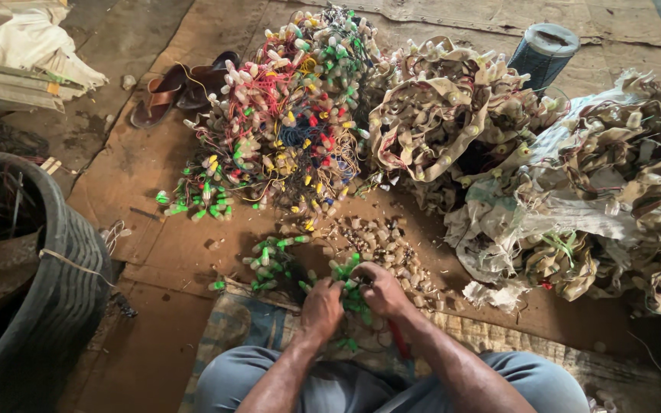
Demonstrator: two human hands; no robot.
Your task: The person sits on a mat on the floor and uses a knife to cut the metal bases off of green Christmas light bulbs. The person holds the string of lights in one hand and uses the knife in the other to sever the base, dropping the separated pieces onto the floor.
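Green bulbs [355, 294] at lower centre, pinched by my left hand [321, 306] and right hand [382, 289], could snag their wires and scatter.

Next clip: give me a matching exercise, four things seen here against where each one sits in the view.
Things:
1. brown sandals
2. blue thread spool
3. black tyre
4. green bulb bunch

Places:
A. far left edge, near the person
B. between the left hand and right hand
C. top right, behind the tan bundles
D. upper left, beside the multicoloured wire pile

Pairs: 1-D, 2-C, 3-A, 4-B
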